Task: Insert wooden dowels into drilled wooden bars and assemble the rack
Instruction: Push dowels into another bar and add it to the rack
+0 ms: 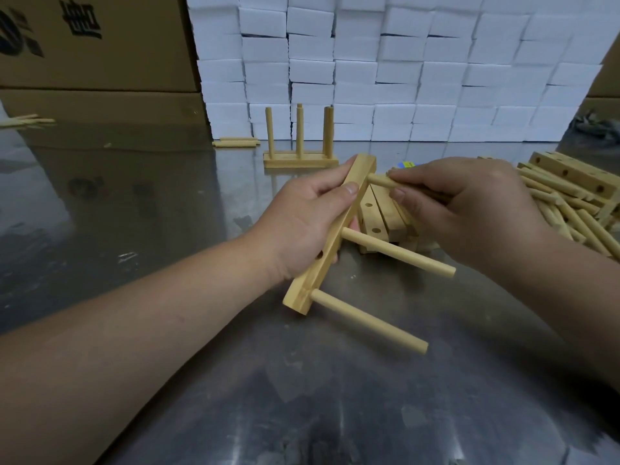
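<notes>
Head view, forward-down, close over hands (379,209).

The right hand (469,209) covers most of the dowel (379,180); whether its tip has entered the bar (332,236) cannot be told. A blue and yellow thing (406,164) is mostly hidden behind that hand. The pile of dowels (570,209) runs off the right edge. The print on the far-left box (100,45) is cut off.
</notes>
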Motion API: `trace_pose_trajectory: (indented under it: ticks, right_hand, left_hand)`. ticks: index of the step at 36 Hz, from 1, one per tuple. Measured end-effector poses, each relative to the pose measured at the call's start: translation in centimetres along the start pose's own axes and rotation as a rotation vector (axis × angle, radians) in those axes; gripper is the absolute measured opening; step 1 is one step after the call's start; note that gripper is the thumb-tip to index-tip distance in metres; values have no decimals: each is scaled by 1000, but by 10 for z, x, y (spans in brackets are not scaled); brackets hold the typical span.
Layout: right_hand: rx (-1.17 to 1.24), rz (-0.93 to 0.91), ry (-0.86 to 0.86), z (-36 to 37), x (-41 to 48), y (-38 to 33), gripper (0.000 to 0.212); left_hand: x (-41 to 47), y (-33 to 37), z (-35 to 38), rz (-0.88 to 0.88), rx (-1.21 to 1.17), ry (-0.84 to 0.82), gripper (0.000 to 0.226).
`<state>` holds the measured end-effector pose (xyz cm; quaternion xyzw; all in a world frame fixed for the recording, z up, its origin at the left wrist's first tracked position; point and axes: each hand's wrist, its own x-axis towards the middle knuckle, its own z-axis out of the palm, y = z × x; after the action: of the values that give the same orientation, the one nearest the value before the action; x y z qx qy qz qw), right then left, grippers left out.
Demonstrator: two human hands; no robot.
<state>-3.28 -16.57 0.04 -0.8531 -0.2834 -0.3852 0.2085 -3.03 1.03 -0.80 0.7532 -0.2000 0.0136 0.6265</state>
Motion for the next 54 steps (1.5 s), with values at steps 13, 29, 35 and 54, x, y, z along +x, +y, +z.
trace_pose_trajectory:
  ticks: [13, 29, 35, 54]
  right_hand:
    - [357, 409, -56, -2, -1, -5, 29]
    - [822, 685, 23, -16, 19, -14, 47]
    - [484, 417, -66, -14, 7, -4, 32]
    - [320, 175, -359, -7, 5, -3, 20]
  left_hand:
    - [0, 1, -3, 108, 154, 20, 40]
    - [6, -2, -11, -66, -240, 22, 25]
    - [15, -6, -29, -317, -583, -194, 29]
    - [15, -11, -39, -588, -824, -737, 35]
